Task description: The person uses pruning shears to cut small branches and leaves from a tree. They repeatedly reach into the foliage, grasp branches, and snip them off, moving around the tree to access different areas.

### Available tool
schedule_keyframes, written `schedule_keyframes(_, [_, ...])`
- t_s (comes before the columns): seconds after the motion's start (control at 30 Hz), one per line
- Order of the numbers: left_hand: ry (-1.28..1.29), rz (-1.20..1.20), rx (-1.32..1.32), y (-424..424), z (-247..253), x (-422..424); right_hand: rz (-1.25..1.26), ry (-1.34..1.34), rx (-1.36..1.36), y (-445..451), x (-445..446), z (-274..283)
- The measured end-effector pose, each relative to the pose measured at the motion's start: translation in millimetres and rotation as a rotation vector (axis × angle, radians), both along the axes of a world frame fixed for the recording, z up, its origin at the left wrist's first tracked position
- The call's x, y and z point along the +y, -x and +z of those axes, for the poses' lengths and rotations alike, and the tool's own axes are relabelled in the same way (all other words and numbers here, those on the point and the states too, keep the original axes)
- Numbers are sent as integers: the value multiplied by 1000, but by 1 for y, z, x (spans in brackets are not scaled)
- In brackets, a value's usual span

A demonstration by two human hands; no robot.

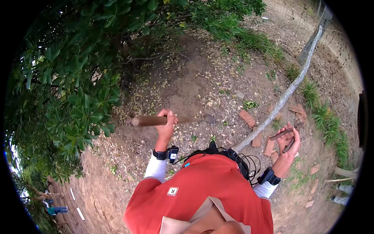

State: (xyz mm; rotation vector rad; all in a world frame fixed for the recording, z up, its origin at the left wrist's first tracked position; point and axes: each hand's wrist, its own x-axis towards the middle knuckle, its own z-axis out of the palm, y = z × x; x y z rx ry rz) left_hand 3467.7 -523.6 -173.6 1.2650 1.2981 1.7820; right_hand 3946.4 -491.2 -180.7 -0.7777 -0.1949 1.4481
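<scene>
My left hand (169, 124) grips the thick wooden handle (147, 121) of a long-handled tool. That handle points up at me and narrows towards the ground, where a small metal blade (210, 119) shows at its far end; the blade's exact kind is unclear. In my right hand (294, 147), palm turned up, lies a pair of rusty pruning shears (280, 134) with its handles spread apart. Fingers partly hide the shears, and their jaws point away from me. Both wrists carry dark strapped devices.
A leafy tree (76, 73) crowds the left. A grey wooden pole (287, 95) slants from near my waist to the far right, beside broken bricks (247, 118) and grass clumps (321, 118). A wire fence (344, 52) stands beyond. People appear at both lower edges. Black cables (254, 163) hang at my waist.
</scene>
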Motion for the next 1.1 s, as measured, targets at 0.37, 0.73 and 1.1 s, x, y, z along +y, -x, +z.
schedule_keyframes(0.37, [295, -61, 129, 14, -21, 67, 569, -48, -89, 169, 158, 9])
schedule_keyframes(0.73, [199, -319, 297, -60, -16, 217, 553, -767, -575, 235, 202, 101])
schedule_keyframes(1.1, [252, -772, -2, -105, -74, 309, 64, -539, -906, 150, 260, 100])
